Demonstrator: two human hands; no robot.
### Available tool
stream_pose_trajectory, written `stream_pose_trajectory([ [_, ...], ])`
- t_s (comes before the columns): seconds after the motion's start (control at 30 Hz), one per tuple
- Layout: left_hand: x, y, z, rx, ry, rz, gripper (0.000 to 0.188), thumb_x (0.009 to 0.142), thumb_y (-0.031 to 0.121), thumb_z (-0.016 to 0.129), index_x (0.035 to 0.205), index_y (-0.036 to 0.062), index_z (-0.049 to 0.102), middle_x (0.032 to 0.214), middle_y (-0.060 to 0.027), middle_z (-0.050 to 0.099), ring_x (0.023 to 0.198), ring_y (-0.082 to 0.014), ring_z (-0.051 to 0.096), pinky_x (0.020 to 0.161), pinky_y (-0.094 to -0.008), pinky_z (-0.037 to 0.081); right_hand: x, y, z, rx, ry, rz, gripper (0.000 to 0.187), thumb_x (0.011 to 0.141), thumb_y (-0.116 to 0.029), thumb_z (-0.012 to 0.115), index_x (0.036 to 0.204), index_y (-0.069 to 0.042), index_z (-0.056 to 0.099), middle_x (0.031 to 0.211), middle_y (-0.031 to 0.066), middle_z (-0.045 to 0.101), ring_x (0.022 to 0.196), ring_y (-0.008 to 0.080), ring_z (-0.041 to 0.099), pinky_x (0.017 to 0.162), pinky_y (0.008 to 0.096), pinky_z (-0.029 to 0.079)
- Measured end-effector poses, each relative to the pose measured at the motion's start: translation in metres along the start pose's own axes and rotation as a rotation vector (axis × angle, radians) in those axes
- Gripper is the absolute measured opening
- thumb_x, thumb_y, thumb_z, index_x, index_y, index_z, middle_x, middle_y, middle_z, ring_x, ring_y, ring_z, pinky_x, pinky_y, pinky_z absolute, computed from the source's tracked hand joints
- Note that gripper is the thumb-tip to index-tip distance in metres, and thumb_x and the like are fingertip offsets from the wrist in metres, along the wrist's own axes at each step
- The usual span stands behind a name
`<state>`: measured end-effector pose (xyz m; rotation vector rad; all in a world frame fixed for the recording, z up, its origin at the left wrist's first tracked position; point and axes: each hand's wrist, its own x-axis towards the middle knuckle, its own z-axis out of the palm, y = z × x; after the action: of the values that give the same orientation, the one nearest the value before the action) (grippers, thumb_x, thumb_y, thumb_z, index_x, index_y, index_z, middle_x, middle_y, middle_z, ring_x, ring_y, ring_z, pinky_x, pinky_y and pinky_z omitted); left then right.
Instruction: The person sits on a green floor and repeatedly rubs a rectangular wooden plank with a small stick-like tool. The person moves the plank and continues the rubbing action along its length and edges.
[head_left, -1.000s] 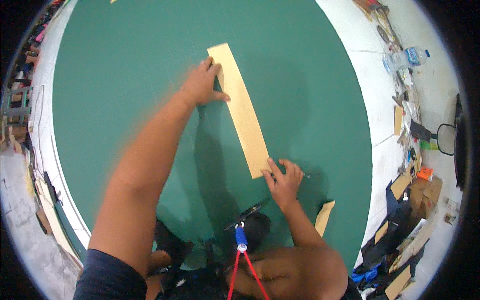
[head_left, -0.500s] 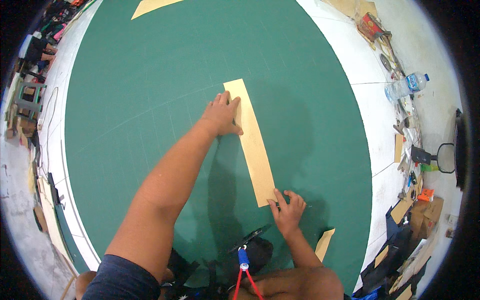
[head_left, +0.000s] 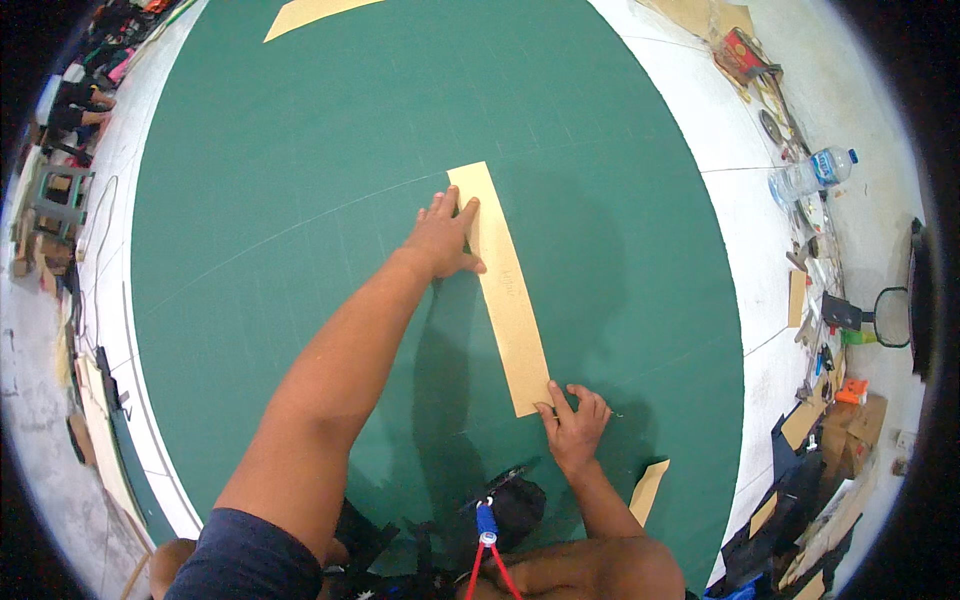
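Note:
A long tan cardboard strip [head_left: 515,310] lies on a large green cloth [head_left: 620,300], slanting from the cloth's middle towards me. My left hand [head_left: 442,238] is open, with spread fingers resting along the strip's left edge close to its far end. At the near right corner, the thumb and index finger of my right hand [head_left: 578,425] touch the strip. Its other fingers are curled, and a tiny thin tip shows beside them; what it belongs to is hidden. Thin pale lines run across the cloth left of the strip.
Another tan piece [head_left: 318,14] lies at the far edge, and a small one [head_left: 649,492] near my right forearm. White floor tiles [head_left: 690,120] border the cloth. Along the right wall stand a water bottle [head_left: 815,174], cardboard scraps and tools. A green stool [head_left: 62,194] is at left.
The picture has shifted very slightly. Both hands keep their places on the strip, which lies as before.

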<state>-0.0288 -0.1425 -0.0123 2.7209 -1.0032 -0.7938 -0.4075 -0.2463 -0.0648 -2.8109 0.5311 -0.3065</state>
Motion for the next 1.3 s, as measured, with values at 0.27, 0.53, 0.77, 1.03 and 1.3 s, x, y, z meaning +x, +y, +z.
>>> stream_pose_trajectory([
  [0.27, 0.002, 0.001, 0.002, -0.01, -0.013, -0.002, 0.122, 0.07, 0.044, 0.092, 0.165, 0.016, 0.022, 0.171, -0.0236, 0.008, 0.158, -0.0404, 0.012, 0.127, -0.0555, 0.019, -0.002, 0.001, 0.003, -0.03, 0.017, -0.007, 0.041, 0.088, -0.046, 0.075, 0.123, -0.025, 0.075, 0.118, 0.0052, 0.061, 0.11, 0.0299, 0.053, 0.092, 0.0484, 0.042],
  [0.53, 0.009, 0.0, 0.006, -0.016, -0.007, -0.001, 0.124, 0.068, 0.043, 0.094, 0.165, 0.0143, 0.022, 0.17, -0.0264, 0.009, 0.158, -0.0431, 0.013, 0.127, -0.0567, 0.019, -0.001, 0.003, 0.004, -0.009, 0.018, -0.001, 0.04, 0.088, -0.045, 0.076, 0.123, -0.024, 0.075, 0.116, 0.0077, 0.063, 0.109, 0.031, 0.055, 0.091, 0.0484, 0.042],
  [0.77, 0.007, -0.002, 0.004, -0.004, -0.017, -0.013, 0.124, 0.068, 0.045, 0.093, 0.165, 0.0144, 0.022, 0.17, -0.0255, 0.009, 0.158, -0.0433, 0.013, 0.126, -0.0572, 0.019, 0.004, -0.003, -0.004, 0.028, 0.013, -0.008, 0.041, 0.087, -0.037, 0.079, 0.124, -0.022, 0.074, 0.115, 0.0085, 0.062, 0.108, 0.0303, 0.055, 0.09, 0.046, 0.042],
  [1.03, 0.001, 0.013, -0.006, 0.082, -0.023, -0.045, 0.114, 0.07, 0.045, 0.092, 0.162, 0.0172, 0.031, 0.17, -0.0241, 0.014, 0.158, -0.0418, 0.013, 0.127, -0.0591, 0.016, 0.002, -0.001, 0.0, 0.006, 0.054, -0.013, 0.04, 0.087, -0.039, 0.078, 0.123, -0.023, 0.074, 0.115, 0.008, 0.062, 0.107, 0.0304, 0.055, 0.089, 0.0469, 0.042],
  [1.3, 0.013, 0.01, 0.005, 0.164, 0.025, 0.102, 0.104, 0.068, 0.04, 0.093, 0.151, 0.0002, 0.043, 0.159, -0.024, 0.035, 0.15, -0.0411, 0.032, 0.126, -0.0541, 0.025, 0.002, -0.003, 0.002, 0.002, 0.062, -0.022, 0.039, 0.088, -0.044, 0.076, 0.122, -0.025, 0.075, 0.115, 0.0066, 0.063, 0.107, 0.0297, 0.056, 0.085, 0.0467, 0.042],
])
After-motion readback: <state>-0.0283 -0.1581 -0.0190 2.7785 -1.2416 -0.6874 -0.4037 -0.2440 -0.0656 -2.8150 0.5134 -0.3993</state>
